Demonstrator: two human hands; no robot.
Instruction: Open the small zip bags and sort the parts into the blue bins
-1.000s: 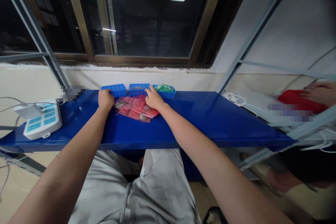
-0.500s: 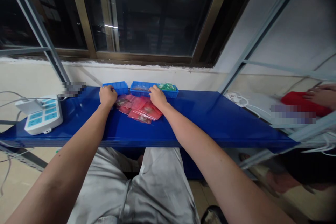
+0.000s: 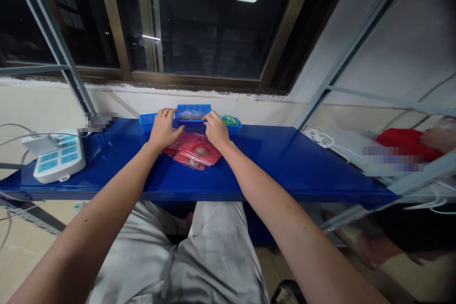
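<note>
Both hands are at the middle blue bin (image 3: pixel 193 108), which holds clear plastic bags and stands tilted up behind the red bags. My left hand (image 3: pixel 165 128) has its fingertips at the bin's left end, the thumb apart and over the red bags. On the right end of the same bin, my right hand (image 3: pixel 216 129) closes its fingers. Several red plastic bags (image 3: pixel 199 150) lie piled on the blue table in front of it. A left blue bin (image 3: pixel 147 122) and a right bin with green bags (image 3: pixel 230 120) stand on either side.
A white power strip (image 3: pixel 60 159) with a plugged-in adapter lies on the blue table (image 3: pixel 270 166) at the left. Grey metal posts rise at both sides. At the far right, another person's hand (image 3: pixel 440 137) touches a red item (image 3: pixel 402 140) near white cables.
My left hand has moved right from the left bin to the middle bin. The middle bin has been raised and now stands apart from the bin with green bags.
</note>
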